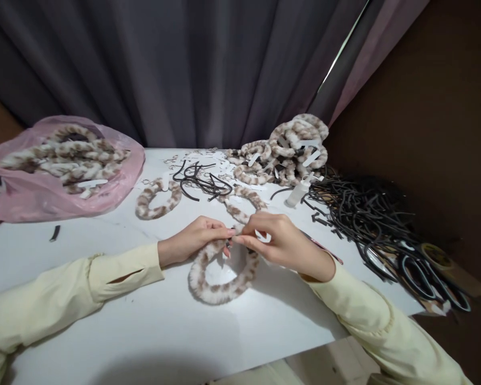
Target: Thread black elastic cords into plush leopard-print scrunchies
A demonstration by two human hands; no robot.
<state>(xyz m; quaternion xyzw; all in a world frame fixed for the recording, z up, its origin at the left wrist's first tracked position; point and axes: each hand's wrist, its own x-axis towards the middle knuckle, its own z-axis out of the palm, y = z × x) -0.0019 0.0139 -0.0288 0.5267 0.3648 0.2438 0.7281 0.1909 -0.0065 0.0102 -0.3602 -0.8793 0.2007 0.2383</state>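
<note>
A fluffy white and brown ring (221, 293) hangs just over the white table in front of me, its upper ends between my hands. My left hand (198, 237) pinches the left end, thumb and fingers closed near a small dark piece. From the right, my right hand (278, 240) is closed in a pinch at the same joint, its fingertips meeting the left thumb. What exactly lies between the fingertips is too small to make out. Just behind my hands lie another fluffy ring (256, 197) and, further left, one with a white tag (157, 211).
A pink plastic bag (116, 200) of fluffy pieces sits at the left. Behind are black cords (200, 184), white tags and a pile of rings (300, 133). A small clear bottle (297, 194) stands near a large heap of black tubes (364, 208) at the right.
</note>
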